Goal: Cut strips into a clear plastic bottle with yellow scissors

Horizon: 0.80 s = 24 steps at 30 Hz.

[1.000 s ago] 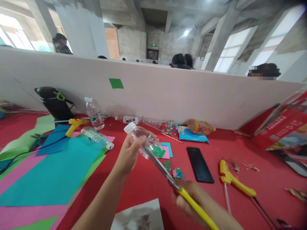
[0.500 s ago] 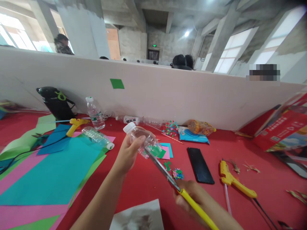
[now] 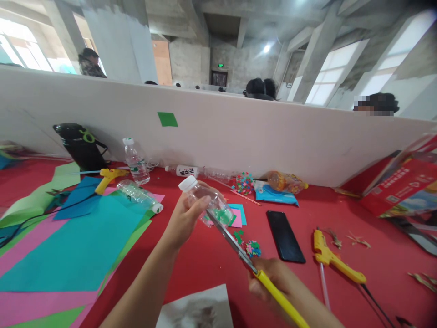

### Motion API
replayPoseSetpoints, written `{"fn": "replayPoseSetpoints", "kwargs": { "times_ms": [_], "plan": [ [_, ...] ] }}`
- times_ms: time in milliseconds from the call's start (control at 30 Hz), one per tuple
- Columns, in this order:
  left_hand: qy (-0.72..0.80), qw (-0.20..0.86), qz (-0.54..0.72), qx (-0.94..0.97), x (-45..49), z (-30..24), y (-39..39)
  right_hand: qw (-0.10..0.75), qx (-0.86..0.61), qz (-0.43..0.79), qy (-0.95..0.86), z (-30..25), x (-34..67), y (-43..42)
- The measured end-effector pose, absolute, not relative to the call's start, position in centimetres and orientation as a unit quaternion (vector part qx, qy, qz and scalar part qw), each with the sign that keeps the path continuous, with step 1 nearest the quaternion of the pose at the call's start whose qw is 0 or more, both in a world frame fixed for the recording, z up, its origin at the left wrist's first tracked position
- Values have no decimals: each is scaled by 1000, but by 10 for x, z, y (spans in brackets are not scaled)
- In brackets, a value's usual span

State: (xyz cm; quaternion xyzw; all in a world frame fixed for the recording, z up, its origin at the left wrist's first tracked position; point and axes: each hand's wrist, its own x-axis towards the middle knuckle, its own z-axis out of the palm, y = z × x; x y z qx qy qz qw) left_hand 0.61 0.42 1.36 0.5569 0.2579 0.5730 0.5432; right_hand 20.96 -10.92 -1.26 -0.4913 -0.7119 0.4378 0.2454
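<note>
My left hand is wrapped round a clear plastic bottle with a white cap, tilted so the cap points up and left. In my right hand is a pair of scissors with yellow handles. Its blade tips meet the bottle's side near my left thumb; whether they have gone through the plastic I cannot tell. Behind the bottle's lower end lie small sheets of coloured paper. Small star-shaped pieces in several colours sit just beyond the scissors.
Large coloured sheets cover the left side, with a yellow glue gun and a lying bottle. Right of my hands are a black phone and another yellow glue gun. A white partition stands behind.
The bottle and my left hand have shifted very slightly to the right. The scissors stay against the bottle, and my right hand has hardly moved.
</note>
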Motion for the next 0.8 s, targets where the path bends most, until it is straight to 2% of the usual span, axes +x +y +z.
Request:
{"fn": "replayPoseSetpoints", "kwargs": {
  "times_ms": [267, 467, 800],
  "plan": [
    [255, 548, 521, 603, 14, 18, -2, 241, -485, 450, -710, -1, 212, -112],
    [242, 545, 524, 608, 12, 16, -1, 239, -500, 516, -653, -2, 207, -114],
    [265, 513, 525, 626, 10, 15, 1, 250, -509, 465, -680, -9, 211, -111]
  ]
}}
